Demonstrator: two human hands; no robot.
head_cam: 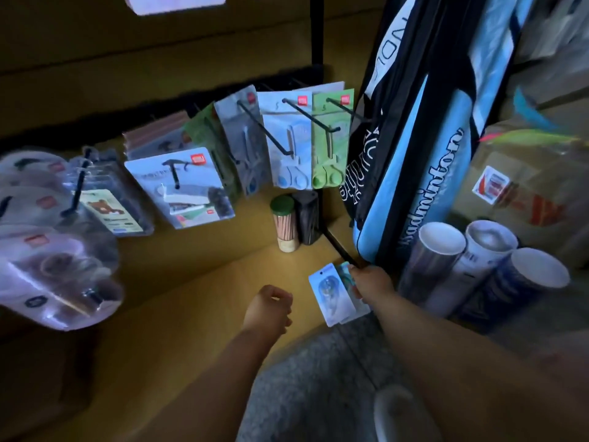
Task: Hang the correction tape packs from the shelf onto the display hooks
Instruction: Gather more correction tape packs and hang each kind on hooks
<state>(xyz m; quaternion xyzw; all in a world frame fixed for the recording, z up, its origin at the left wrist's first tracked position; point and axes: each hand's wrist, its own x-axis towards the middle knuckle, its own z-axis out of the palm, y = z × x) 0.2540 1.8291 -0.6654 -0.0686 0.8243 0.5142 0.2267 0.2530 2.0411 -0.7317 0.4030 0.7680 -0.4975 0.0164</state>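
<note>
Packs point(334, 295), at least two fanned, sit pinched in the right hand point(371, 282) low at the near right shelf edge, left hand point(271, 309) loosely curled and holding nothing; one could slip free before reaching the far hooks point(306, 114).

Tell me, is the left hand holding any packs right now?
No, the left hand holds nothing; the packs are in the right hand.

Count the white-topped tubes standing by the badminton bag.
3, clustered on the floor right of the badminton bag: left tube, middle tube behind it, right tube nearest the boxes. More may be hidden behind the bag.
</note>
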